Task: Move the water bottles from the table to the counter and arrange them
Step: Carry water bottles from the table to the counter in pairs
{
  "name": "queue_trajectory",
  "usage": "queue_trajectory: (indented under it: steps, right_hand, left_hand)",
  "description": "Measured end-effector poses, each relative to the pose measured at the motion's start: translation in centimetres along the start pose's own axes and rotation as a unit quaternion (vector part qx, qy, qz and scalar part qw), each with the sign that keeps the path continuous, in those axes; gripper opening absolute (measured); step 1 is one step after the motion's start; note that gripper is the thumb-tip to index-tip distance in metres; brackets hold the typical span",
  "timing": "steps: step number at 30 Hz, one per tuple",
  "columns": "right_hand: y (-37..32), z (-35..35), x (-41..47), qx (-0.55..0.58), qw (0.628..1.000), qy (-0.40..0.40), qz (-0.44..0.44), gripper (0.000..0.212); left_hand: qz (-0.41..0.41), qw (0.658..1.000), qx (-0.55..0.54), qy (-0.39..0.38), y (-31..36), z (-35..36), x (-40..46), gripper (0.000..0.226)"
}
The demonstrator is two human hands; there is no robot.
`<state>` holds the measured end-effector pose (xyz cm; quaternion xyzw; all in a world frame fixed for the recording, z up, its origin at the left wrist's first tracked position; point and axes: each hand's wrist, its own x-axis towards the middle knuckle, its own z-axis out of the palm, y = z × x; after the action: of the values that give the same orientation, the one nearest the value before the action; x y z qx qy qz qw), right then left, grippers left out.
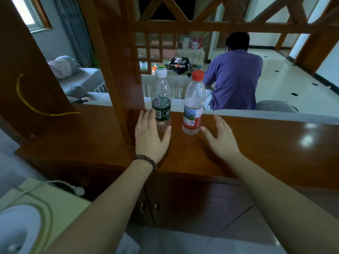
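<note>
Two bottles upright on the wooden counter [256, 143]: white-cap bottle [161, 99], red-cap bottle [193, 105], near each other. Left hand [149, 134] fingers spread, hiding the white-cap bottle's base edge; contact unclear. Right hand [219, 136] fingers spread, just beside the red-cap bottle, empty.

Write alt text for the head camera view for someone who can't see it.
Two clear water bottles stand upright on a wooden counter: the white-capped bottle at the open left hand, the red-capped bottle just clear of the open right hand. Beyond, a person in a purple shirt sits facing away.
</note>
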<state>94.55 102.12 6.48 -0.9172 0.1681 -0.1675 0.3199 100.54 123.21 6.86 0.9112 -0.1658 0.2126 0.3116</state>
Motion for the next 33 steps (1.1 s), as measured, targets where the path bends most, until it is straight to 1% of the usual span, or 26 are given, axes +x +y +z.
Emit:
queue_trajectory:
  steps: [2, 5, 9, 13, 17, 20, 24, 28, 33]
  right_hand:
    - [1.1, -0.7, -1.7, -0.047, 0.999, 0.013, 0.015, 0.076]
    - [3.0, -2.0, -4.5, -0.108, 0.993, 0.027, 0.031, 0.074]
    - [6.1, -4.7, -8.9, -0.150, 0.985, 0.067, 0.054, 0.070]
    - [9.7, -8.1, -14.3, -0.180, 0.970, 0.113, 0.118, 0.066]
    - [13.8, -12.5, -21.6, -0.217, 0.941, 0.157, 0.208, 0.065]
    - [16.9, -16.1, -28.9, -0.229, 0.910, 0.191, 0.288, 0.065]
    - [20.2, -20.3, -41.2, -0.217, 0.857, 0.227, 0.408, 0.066]
    - [21.8, -23.9, -54.9, -0.214, 0.789, 0.260, 0.514, 0.066]
    - [21.3, -26.6, -71.8, -0.214, 0.684, 0.329, 0.615, 0.064]
  left_hand:
    - [0.046, 0.998, 0.023, -0.020, 1.0, 0.2, -1.6, 0.068]
    - [0.100, 0.991, 0.053, -0.076, 3.3, 1.3, -3.8, 0.066]
    - [0.157, 0.975, 0.059, -0.147, 7.8, 3.7, -6.5, 0.065]
    - [0.227, 0.950, 0.046, -0.210, 13.6, 6.3, -9.6, 0.065]
    - [0.300, 0.915, 0.020, -0.269, 20.5, 8.7, -14.7, 0.067]
    - [0.362, 0.878, -0.002, -0.313, 26.4, 9.9, -20.5, 0.067]
    - [0.446, 0.816, -0.045, -0.365, 34.5, 9.7, -31.0, 0.066]
    - [0.519, 0.745, -0.099, -0.408, 41.2, 7.6, -42.9, 0.066]
    - [0.603, 0.644, -0.144, -0.449, 47.3, 3.3, -57.8, 0.066]
